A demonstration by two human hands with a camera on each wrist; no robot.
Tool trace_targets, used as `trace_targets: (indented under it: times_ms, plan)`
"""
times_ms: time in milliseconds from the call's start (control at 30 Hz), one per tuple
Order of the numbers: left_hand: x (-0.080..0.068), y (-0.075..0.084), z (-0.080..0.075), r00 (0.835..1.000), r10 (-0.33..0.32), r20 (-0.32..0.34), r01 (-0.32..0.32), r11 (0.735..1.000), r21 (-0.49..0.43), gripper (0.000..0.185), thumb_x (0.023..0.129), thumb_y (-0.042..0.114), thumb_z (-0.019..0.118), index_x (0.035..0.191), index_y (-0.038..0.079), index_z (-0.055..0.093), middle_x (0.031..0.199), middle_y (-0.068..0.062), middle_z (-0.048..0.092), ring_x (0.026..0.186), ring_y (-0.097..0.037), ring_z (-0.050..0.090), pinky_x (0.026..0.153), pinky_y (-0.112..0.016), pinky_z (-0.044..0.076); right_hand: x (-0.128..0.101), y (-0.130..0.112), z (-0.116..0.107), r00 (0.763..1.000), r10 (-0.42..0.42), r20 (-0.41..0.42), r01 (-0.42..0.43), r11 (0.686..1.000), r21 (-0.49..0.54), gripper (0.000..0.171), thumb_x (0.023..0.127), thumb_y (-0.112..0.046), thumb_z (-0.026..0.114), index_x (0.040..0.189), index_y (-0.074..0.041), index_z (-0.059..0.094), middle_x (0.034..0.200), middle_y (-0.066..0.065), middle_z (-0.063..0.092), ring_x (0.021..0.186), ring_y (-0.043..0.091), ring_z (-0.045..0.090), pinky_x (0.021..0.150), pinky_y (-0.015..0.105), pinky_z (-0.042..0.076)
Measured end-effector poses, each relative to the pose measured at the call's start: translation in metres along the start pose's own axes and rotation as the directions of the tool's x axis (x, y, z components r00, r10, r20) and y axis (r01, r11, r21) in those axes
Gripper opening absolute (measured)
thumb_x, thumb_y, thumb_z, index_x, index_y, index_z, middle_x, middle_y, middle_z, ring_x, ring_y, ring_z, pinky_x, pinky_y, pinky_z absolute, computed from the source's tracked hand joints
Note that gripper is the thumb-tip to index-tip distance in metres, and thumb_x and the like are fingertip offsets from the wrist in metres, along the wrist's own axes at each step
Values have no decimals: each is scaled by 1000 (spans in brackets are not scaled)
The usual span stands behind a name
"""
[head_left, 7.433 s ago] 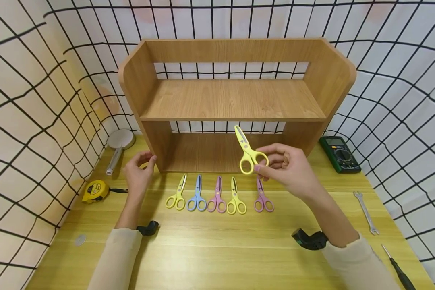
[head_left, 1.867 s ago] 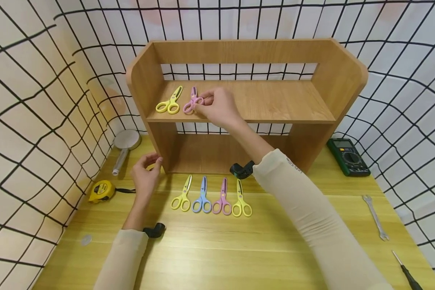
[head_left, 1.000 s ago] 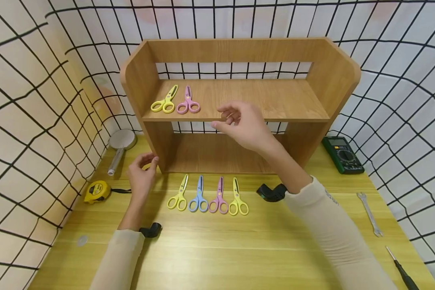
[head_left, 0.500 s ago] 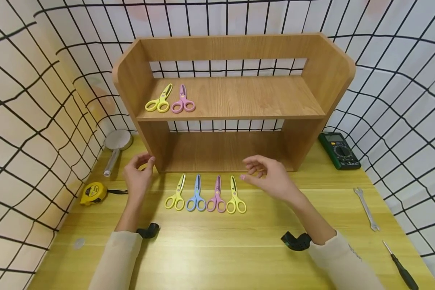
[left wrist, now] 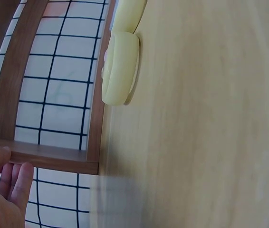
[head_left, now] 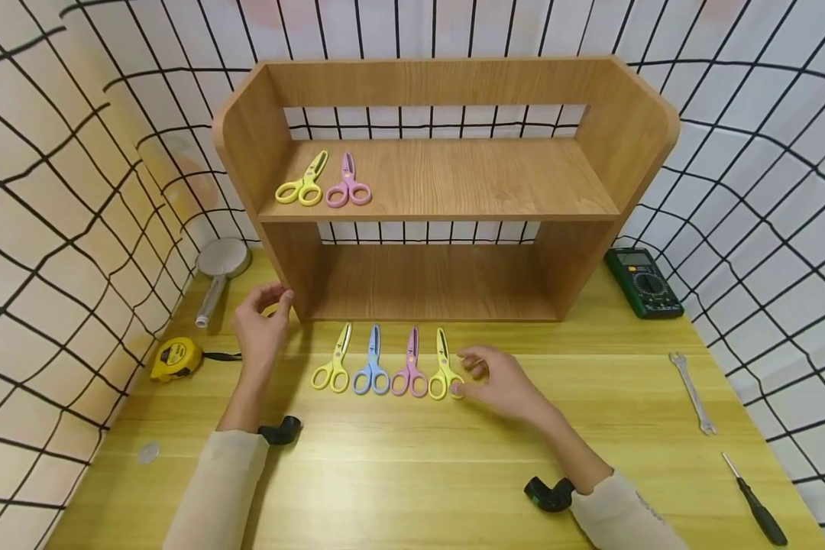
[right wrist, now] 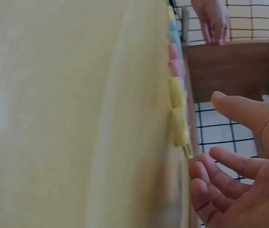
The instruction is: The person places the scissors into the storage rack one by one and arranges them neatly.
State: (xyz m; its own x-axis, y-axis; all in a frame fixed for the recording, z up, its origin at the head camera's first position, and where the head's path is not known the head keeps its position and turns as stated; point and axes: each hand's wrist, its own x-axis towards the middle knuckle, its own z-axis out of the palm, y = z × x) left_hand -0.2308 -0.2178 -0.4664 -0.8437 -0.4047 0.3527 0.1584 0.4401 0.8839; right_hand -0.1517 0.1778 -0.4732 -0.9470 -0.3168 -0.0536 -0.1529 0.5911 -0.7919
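In the head view, a row of scissors lies on the table before the wooden shelf (head_left: 440, 217): yellow scissors (head_left: 332, 367) at left, blue scissors (head_left: 371, 367), pink scissors (head_left: 410, 368), and another yellow pair (head_left: 443, 370) at right. My right hand (head_left: 502, 386) is beside this right-hand yellow pair, thumb tip overlapping its handle loop, fingers apart and nothing held. On the upper board lie yellow scissors (head_left: 305, 183) and pink scissors (head_left: 347, 186). With relaxed fingers, my left hand (head_left: 261, 325) rests its fingertips against the outside of the shelf's left panel (left wrist: 53, 156).
Left of the shelf are a grey round-headed handled object (head_left: 221, 263), a yellow tape measure (head_left: 177, 359) and a small round disc (head_left: 148, 452). A green multimeter (head_left: 644, 283), a wrench (head_left: 692, 393) and a screwdriver (head_left: 756, 504) lie along the right side.
Yellow scissors, then pink scissors from the row's right end, were set on the upper board. My right hand let go and came down to the remaining right-hand yellow pair. My left hand stayed put.
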Motion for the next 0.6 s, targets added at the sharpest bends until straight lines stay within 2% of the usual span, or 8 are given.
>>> trace_targets:
  times_ms: [167,367,500,600]
  plan:
    - [1,2,0,1000,1,1,-1,1000,2,23,96,21,75,114,7,74,109,-8,77,102,-19,72,74,-9,51,1,5,8,999,34,0,-34,999,-11,61,82,-26,89,132,-3,64,118,10,67,99,21,58,90,37,50]
    - [2,1,0,1000,10,-3,-10,1000,5,24,96,23,75,114,7,75,109,-7,77,101,-18,72,73,-9,51,4,4,14,999,17,-31,-20,995,-99,47,76,-26,93,114,-7,72,100,5,63,87,18,52,78,30,45]
    - [1,1,0,1000,4,-8,-4,1000,6,24,96,22,75,114,7,75,109,-7,77,100,-17,72,73,-8,51,5,2,17,998,33,-47,-40,989,-142,38,75,-24,93,102,-10,73,97,3,62,87,19,53,78,33,46]
    - [1,0,0,1000,2,-10,-2,1000,13,23,96,22,75,114,8,75,109,-7,77,101,-18,72,73,-8,51,5,0,16,997,58,-46,-63,992,-114,34,77,-20,91,102,-8,72,95,2,66,86,17,57,77,31,49]
